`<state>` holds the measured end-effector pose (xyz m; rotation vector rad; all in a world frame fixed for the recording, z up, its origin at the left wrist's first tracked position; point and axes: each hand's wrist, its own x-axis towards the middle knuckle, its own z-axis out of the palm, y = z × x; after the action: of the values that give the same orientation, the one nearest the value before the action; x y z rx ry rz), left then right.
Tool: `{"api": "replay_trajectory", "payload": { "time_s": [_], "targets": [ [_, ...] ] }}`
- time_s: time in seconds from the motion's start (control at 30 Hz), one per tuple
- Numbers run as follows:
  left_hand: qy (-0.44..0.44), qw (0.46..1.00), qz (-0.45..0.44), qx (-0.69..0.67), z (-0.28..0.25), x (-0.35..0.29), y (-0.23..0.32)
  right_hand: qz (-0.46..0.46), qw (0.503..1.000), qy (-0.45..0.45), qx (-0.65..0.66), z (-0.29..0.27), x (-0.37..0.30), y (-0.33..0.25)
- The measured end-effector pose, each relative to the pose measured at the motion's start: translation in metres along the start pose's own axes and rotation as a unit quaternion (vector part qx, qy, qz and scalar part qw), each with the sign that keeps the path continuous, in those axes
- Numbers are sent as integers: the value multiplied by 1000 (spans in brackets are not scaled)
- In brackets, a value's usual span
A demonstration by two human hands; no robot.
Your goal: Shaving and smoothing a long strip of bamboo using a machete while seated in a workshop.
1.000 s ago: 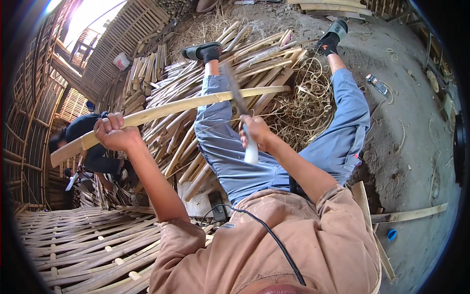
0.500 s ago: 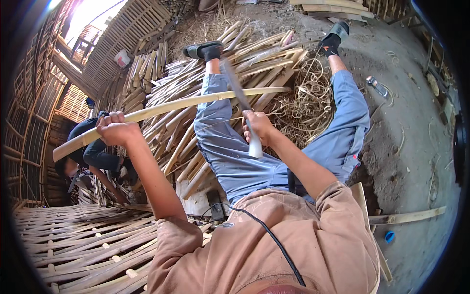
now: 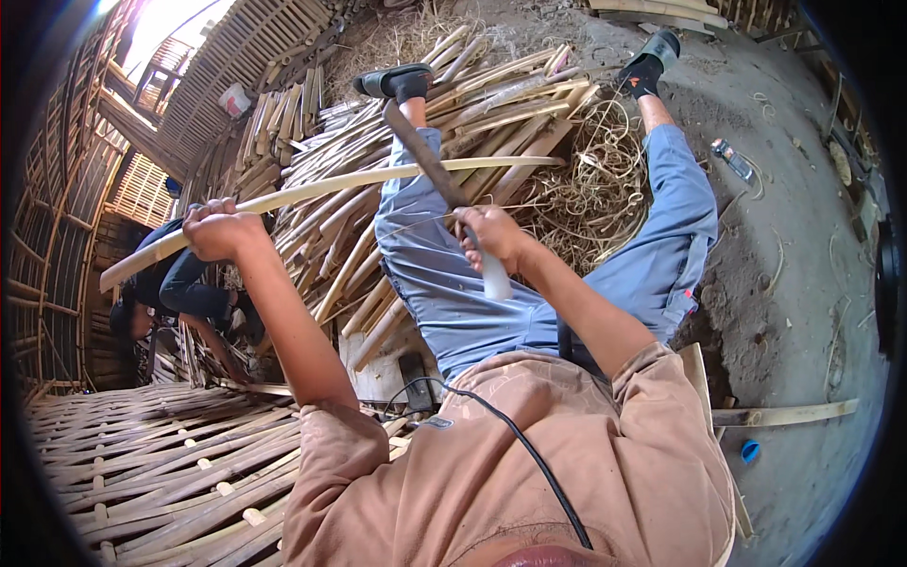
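My left hand (image 3: 223, 230) is closed around a long, pale bamboo strip (image 3: 326, 187), near its wider end. The strip stretches to the right across my left leg and tapers over a heap of shavings. In my right hand (image 3: 491, 236) is a long-bladed knife (image 3: 422, 156) with a whitish handle, gripped at the handle. Its dark blade slants up and left, crossing over the strip above my left thigh. Whether blade and strip touch, I cannot tell.
Split bamboo pieces (image 3: 350, 203) lie piled around my left leg. Curly shavings (image 3: 605, 180) fill the space between my legs. Another person (image 3: 189, 274) bends down at the left, beside a woven bamboo panel (image 3: 179, 472). A small blue cap (image 3: 750, 451) lies on the right-hand ground.
The knife blade has swung to the left and its blur has gone. My right hand has shifted slightly left. The bamboo strip has risen a little, still in my left hand.
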<state>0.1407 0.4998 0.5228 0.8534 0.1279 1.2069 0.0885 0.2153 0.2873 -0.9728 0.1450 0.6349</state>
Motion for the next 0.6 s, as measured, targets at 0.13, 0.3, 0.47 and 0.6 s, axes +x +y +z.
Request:
{"api": "replay_trajectory", "payload": {
  "time_s": [0.13,0.3,0.47,0.6],
  "targets": [
    [12,1000,2,12,14,-1,-7,-19,989,91,115,12,11,-3],
    [5,1000,7,14,9,13,-8,-18,1000,-2,-18,13,-8,-7],
    [3,1000,22,12,19,21,-17,-26,998,51,29,19,5,0],
    [27,999,39,25,26,16,-16,-40,999,-3,17,11,4,-1]
  ]
}}
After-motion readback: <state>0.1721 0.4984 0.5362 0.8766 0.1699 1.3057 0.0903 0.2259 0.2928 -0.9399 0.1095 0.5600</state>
